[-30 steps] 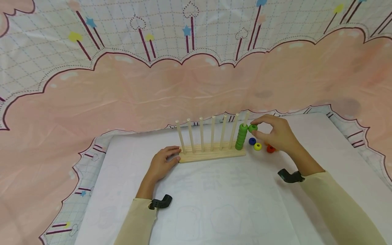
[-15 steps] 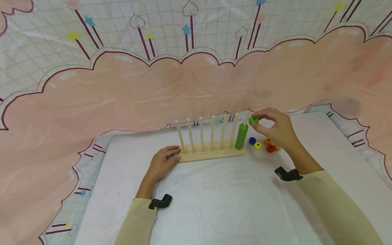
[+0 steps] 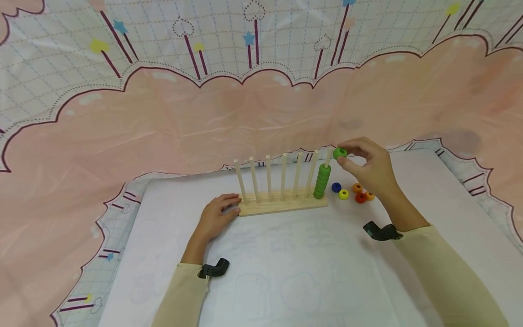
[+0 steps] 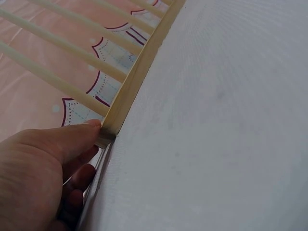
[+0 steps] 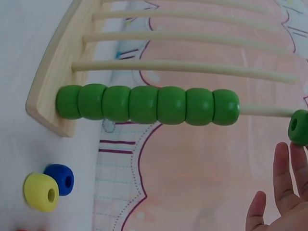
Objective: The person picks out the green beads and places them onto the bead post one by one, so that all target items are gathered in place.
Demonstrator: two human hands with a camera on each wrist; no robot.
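Note:
A pale wooden bead stand [image 3: 282,207] with several upright pegs sits on the white tabletop. At its left end my left hand [image 3: 216,219] grips the base; the left wrist view shows the thumb [image 4: 79,139] against the base's corner [image 4: 111,126]. Several green beads [image 5: 144,104] are stacked on the rightmost peg, whose upper part is bare. My right hand [image 3: 369,165] pinches a green bead [image 3: 339,153] between thumb and fingertips, just right of that peg's top. In the right wrist view this held bead [image 5: 299,128] is right at the peg's tip, its hole showing.
Loose beads lie right of the stand: one blue [image 3: 336,187], one yellow [image 3: 343,195], one red [image 3: 360,197] and two orange beads [image 3: 357,188]. A pink patterned cloth [image 3: 245,118] rises behind the table's back edge.
My right hand has raised the green bead from beside the stack to the height of the peg's top, uncovering the orange beads. The left hand has stayed on the stand.

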